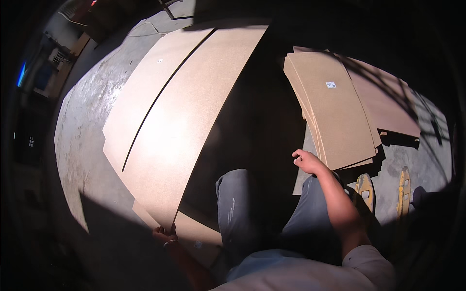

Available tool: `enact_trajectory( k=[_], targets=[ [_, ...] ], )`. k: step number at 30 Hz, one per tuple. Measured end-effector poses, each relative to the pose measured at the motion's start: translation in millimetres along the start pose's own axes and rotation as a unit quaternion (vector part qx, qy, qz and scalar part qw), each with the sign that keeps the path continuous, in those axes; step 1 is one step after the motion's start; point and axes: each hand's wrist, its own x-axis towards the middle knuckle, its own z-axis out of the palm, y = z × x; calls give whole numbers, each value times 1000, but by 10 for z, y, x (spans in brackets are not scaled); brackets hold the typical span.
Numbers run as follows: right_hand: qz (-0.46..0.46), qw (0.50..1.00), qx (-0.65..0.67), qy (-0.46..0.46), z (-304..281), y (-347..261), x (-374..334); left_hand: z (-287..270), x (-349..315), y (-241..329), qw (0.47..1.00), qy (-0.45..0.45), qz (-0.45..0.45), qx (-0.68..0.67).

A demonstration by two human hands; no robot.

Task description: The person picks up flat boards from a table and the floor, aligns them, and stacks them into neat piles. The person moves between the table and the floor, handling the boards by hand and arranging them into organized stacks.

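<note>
My left hand (165, 235), in shadow at the lower left, is closed on the near corner of a large tan board (189, 116). A second tan board (155, 72) lies to its left, a narrow dark gap running between the two. Beneath the near corner, part of another board (194, 233) with a small white label shows. My right hand (307, 161) hovers by the near left edge of a stack of tan boards (335, 111), its fingers loosely bent and apart, holding nothing. A white label is stuck on the top board of that stack.
Two yellow metal forks (365, 190) lie on the grey concrete floor (90, 111) at the right. A pinkish-brown board (383, 97) sits behind the stack. Deep shadow hides much between the boards. Dim furniture and a thin cable are at the far left.
</note>
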Motion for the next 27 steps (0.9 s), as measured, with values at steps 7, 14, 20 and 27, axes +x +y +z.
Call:
enact_trajectory(
  k=[7,14,20,27],
  targets=[
    [-16,1000,19,17,-65,189,-18,-260,284,-427,984,-95,18,148],
    [-54,998,26,10,-86,271,-39,5,286,-1031,994,-30,-85,68],
    [-65,997,40,1,-62,322,8,160,310,-1283,972,41,-231,3],
    [-66,996,58,-8,-40,393,49,276,359,-1663,965,53,-146,210]
  ],
)
